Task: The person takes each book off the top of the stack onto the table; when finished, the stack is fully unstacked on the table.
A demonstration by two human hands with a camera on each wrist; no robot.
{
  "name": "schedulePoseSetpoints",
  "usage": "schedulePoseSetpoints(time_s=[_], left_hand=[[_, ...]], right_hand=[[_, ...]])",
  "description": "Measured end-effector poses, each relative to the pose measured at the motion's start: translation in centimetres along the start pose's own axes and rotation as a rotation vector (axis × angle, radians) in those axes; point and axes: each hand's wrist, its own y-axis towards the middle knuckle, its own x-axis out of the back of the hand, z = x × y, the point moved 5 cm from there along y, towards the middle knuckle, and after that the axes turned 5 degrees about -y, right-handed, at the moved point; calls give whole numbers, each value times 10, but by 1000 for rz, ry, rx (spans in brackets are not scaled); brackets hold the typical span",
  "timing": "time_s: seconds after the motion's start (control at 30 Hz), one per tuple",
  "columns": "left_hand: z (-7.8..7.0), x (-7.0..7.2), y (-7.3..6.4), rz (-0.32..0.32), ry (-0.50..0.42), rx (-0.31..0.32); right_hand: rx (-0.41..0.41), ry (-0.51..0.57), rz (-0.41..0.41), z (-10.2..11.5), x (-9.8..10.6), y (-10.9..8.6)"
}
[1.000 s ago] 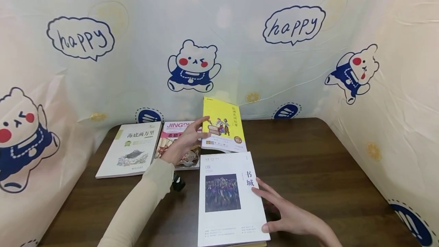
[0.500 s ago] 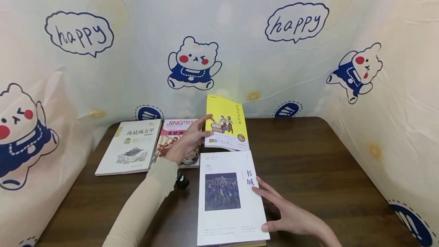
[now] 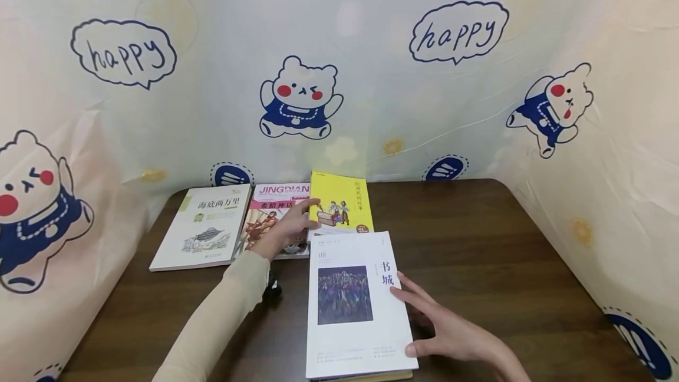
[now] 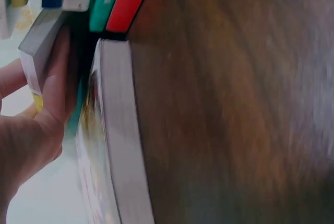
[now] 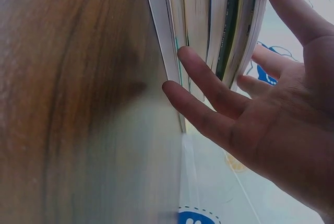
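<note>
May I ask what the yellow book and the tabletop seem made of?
The yellow book looks like paper in a card cover, finish unclear: pale page edges show. The tabletop looks like wood or laminate, slightly glossy: brown grain and soft reflections.

Yellow bk (image 3: 340,200): 欧洲民间故事, running vert. down R side of cover
White bk (image 3: 362,305): "08" upper L — 书城 at R
Pink bk (image 3: 269,212): JINGDIAN up top, 希腊神话 below (last char. blurry)
Far-L bk (image 3: 204,226): 海底两万里
Backdrop (image 3: 376,81): "happy" x2, in cloud bubbles (image 3: 124,53) — also "!!!" in blue ovals (image 3: 445,168)
Small print (image 3: 389,349): too tiny to read
</note>
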Motion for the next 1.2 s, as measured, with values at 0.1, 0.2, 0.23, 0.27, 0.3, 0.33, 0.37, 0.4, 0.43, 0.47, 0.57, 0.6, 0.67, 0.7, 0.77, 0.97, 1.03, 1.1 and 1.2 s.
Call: schedulePoseSetpoints(time_s=[0.1,0.2,0.23,0.27,0.3,0.33,0.37,0.4,0.43,0.47,0.57,0.6,0.67,0.7,0.77,0.97,1.03,1.1,1.2], left_hand=[[6,-4,1,23,30,5],[7,-8,2,36,66,2],[7,-8,3,37,89,-3],[7,-9,4,39,114,-6],[7,-10,5,40,132,-4],[7,-10,6,41,155,-7],[7,-11,7,41,176,-9],[7,-11,7,37,196,-9],[6,-12,8,34,219,-11],[6,-12,8,30,234,-12],[1,-15,5,1,318,-27],[-3,-15,1,-20,368,-39],[-17,-18,-6,-56,510,-93],[-26,-20,-12,-73,584,-126],[-46,-25,-24,-103,710,-198],[-75,-34,-66,-144,928,-392],[-72,-32,-81,-160,952,-421],[-66,-29,-95,-159,934,-429],[-53,-24,-113,-133,871,-407]], right_hand=[[-7,-3,5,-1,-2,0],[-12,-8,6,-1,-2,0],[-11,-3,6,-1,-2,0],[-11,5,8,-1,-2,1],[-9,13,9,-1,-2,1],[-7,17,7,-1,-1,1],[-5,24,7,0,-1,1],[-3,33,8,0,-1,1],[-2,34,9,0,-1,2],[-1,35,11,-1,-1,2],[-2,23,16,-1,-3,2],[-3,22,20,-1,-3,3],[-9,22,25,-1,-3,3],[-4,19,22,0,-3,3],[-6,29,14,0,-1,2],[-16,34,8,-1,0,1],[-19,33,17,-2,-1,1],[-13,29,16,-3,-2,2],[-2,27,10,-4,-3,3]])
